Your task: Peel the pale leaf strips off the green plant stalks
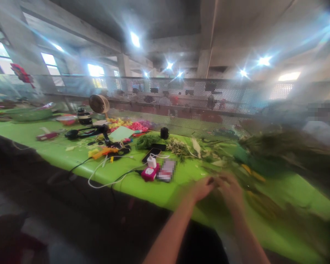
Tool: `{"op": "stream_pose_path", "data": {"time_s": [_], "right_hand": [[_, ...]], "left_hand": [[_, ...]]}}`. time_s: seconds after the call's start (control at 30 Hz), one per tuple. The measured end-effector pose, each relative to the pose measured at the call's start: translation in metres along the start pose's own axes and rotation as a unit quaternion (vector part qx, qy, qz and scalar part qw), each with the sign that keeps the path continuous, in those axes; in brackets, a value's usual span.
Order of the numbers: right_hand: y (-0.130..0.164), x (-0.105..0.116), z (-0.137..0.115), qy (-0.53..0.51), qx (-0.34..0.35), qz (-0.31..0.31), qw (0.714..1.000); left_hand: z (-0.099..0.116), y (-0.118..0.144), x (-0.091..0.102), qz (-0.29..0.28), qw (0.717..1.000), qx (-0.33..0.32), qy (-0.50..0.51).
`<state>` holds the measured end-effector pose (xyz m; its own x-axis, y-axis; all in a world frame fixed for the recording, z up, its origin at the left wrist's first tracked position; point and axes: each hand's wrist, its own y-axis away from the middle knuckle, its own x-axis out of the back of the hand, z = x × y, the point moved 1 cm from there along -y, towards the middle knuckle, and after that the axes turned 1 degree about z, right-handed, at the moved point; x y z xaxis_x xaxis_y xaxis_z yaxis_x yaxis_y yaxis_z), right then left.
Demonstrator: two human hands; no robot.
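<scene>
My left hand [204, 187] and my right hand [231, 187] meet over the front of the green table [143, 192]. Both are blurred by motion. The fingers of each are bent and come together at the tips; whatever lies between them, if anything, is too smeared to make out. Left of my hands lie a patterned phone-sized object [167, 171] and a pink power strip [150, 173] with a white charger [151, 161] plugged in. Loose green leaves and stems [178, 146] are scattered just beyond my hands.
A blurred heap of greenery [280, 148] covers the right side. Further left are a dark phone [151, 154], an orange-yellow glue gun [106, 152], a black cup [164, 132], pink and yellow pieces [137, 125], a small fan [99, 104] and a green basin [30, 114]. A perforated panel [192, 124] stands behind.
</scene>
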<state>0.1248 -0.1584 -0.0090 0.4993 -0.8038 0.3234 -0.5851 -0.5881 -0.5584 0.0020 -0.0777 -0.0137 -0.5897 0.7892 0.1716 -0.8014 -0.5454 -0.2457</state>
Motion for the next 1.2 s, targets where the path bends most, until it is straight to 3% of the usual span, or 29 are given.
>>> {"op": "stream_pose_path", "data": {"time_s": [0.2,0.47,0.67,0.73,0.87,0.93,1.1,1.2], "right_hand": [[0.002,0.002,-0.004,0.006,-0.043,0.016,0.999],[0.004,0.007,0.000,-0.006,-0.099,0.095,0.991],[0.003,0.006,-0.001,-0.024,-0.126,0.123,0.984],[0.001,0.005,-0.003,-0.036,-0.132,0.113,0.984],[0.000,0.002,-0.007,-0.063,-0.131,0.096,0.985],[0.001,-0.001,-0.007,-0.076,-0.130,0.071,0.986],[0.005,-0.008,-0.009,-0.090,-0.121,-0.068,0.986],[0.006,-0.010,-0.012,-0.074,-0.116,-0.098,0.986]], "left_hand": [[-0.002,-0.001,0.000,-0.051,0.998,-0.010,-0.047],[0.000,0.001,-0.001,-0.118,0.991,-0.008,-0.069],[-0.002,0.000,-0.003,-0.125,0.991,-0.004,-0.037],[-0.004,0.000,-0.003,-0.096,0.995,0.004,-0.008],[-0.010,-0.003,0.004,0.082,0.990,0.046,0.105],[-0.012,-0.004,0.007,0.140,0.980,0.054,0.134],[-0.013,-0.007,0.007,0.158,0.969,0.045,0.185],[-0.012,-0.008,0.006,0.151,0.966,0.042,0.205]]}}
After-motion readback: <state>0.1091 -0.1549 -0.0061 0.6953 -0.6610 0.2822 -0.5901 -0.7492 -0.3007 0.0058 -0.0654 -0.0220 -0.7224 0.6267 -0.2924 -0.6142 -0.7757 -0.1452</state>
